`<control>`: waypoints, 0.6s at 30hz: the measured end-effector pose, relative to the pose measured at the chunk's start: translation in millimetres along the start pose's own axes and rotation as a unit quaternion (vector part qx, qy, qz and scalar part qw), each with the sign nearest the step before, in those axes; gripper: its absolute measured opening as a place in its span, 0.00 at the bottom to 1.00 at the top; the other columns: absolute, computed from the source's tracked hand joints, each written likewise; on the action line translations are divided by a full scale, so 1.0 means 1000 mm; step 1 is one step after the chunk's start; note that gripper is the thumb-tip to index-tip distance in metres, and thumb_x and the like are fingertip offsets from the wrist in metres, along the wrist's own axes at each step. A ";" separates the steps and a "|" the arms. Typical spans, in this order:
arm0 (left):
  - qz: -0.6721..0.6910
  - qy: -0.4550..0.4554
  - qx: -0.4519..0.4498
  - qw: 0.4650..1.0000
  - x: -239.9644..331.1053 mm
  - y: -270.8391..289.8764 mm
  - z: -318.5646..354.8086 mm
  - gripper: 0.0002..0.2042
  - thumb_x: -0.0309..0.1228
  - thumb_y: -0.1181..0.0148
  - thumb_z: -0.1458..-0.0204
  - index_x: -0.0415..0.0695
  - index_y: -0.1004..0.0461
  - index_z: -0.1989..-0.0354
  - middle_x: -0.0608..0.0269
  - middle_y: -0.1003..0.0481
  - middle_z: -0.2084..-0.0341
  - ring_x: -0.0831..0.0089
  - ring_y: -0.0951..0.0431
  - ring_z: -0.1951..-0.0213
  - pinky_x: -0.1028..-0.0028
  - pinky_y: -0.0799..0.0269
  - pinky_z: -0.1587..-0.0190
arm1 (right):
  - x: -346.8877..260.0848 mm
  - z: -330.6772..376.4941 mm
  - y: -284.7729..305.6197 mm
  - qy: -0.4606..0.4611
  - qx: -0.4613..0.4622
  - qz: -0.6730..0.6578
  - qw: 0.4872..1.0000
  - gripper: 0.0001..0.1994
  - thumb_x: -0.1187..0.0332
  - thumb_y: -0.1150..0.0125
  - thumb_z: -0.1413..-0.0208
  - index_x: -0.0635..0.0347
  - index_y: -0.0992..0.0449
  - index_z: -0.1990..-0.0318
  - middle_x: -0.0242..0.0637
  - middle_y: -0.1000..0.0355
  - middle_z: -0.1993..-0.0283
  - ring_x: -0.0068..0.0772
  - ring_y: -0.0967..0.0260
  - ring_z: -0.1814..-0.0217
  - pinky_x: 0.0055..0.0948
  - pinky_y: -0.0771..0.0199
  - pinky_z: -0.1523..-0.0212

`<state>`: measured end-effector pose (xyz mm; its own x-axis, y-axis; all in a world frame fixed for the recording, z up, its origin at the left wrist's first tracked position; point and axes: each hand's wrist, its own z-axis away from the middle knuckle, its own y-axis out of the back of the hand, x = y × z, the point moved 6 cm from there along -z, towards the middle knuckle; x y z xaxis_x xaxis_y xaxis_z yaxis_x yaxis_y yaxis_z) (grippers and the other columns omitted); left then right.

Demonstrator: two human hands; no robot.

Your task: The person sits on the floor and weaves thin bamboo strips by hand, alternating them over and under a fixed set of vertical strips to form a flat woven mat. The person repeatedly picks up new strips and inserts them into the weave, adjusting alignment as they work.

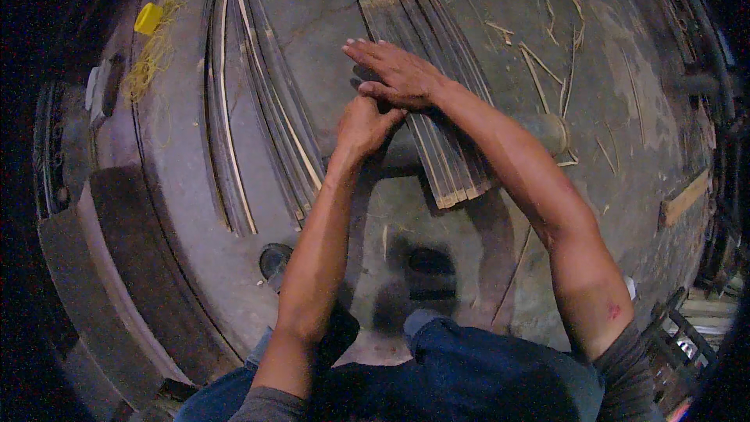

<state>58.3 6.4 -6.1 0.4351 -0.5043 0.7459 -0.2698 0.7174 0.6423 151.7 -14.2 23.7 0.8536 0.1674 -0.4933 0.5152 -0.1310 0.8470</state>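
Note:
My left hand (366,126) is closed, its fingers curled and mostly hidden under my right hand; a small dark shape shows beside them, and I cannot make out what it holds. My right hand (402,76) lies across the left one with fingers stretched out to the left. Both are above the left edge of a bundle of long, thin dark strips (449,141) with pale cut ends. The bundle rests across a thick round log or pipe (553,134). More long strips, dark and pale (269,86), lie on the floor to the left.
A yellow round object (148,19) and tangled yellow string (150,66) lie at far left. Pale loose scraps (539,70) are scattered on the right of the concrete floor (312,0). A wooden block (685,199) sits at the right edge. Long dark step-like edges (148,258) run along the left.

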 end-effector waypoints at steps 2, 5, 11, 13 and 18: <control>0.133 0.028 0.018 0.991 -0.016 0.002 -0.002 0.14 0.37 0.47 0.50 0.36 0.25 0.65 0.52 0.24 0.71 0.60 0.24 0.67 0.67 0.30 0.65 | -0.001 0.001 -0.001 -0.010 0.000 -0.007 1.000 0.37 0.44 0.59 0.43 0.57 0.56 0.33 0.44 0.59 0.30 0.44 0.63 0.28 0.41 0.62 0.31; 0.441 0.212 0.150 0.859 -0.048 0.033 0.001 0.13 0.36 0.48 0.48 0.36 0.27 0.65 0.61 0.27 0.74 0.72 0.28 0.72 0.75 0.34 0.72 | 0.004 0.008 -0.001 -0.018 0.006 0.008 1.000 0.37 0.45 0.57 0.44 0.58 0.56 0.33 0.45 0.60 0.30 0.45 0.64 0.28 0.42 0.63 0.31; 0.151 0.206 0.387 0.886 -0.107 0.174 0.054 0.13 0.35 0.49 0.46 0.38 0.27 0.61 0.58 0.25 0.69 0.70 0.27 0.68 0.74 0.33 0.67 | 0.004 0.015 -0.003 -0.032 -0.022 -0.014 0.999 0.38 0.47 0.52 0.45 0.58 0.57 0.33 0.46 0.62 0.29 0.45 0.64 0.28 0.42 0.63 0.31; 0.025 0.167 0.402 0.900 -0.158 0.219 0.076 0.14 0.34 0.49 0.46 0.38 0.27 0.58 0.53 0.24 0.67 0.66 0.25 0.66 0.70 0.32 0.62 | -0.004 0.003 -0.008 -0.014 -0.021 -0.023 0.999 0.38 0.47 0.53 0.45 0.58 0.57 0.33 0.46 0.61 0.30 0.45 0.64 0.28 0.42 0.63 0.31; -0.082 0.165 0.444 0.877 -0.211 0.251 0.112 0.13 0.33 0.50 0.46 0.39 0.26 0.57 0.51 0.24 0.67 0.63 0.24 0.65 0.68 0.31 0.61 | 0.003 0.013 -0.008 -0.031 -0.027 -0.008 0.999 0.38 0.46 0.53 0.45 0.58 0.56 0.34 0.47 0.60 0.30 0.45 0.62 0.28 0.41 0.61 0.31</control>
<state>-197.4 239.2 17.6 0.7161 -0.2938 0.6331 -0.6788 -0.0819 0.7297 150.8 -25.2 13.3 0.8488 0.1087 -0.5175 0.5261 -0.0752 0.8471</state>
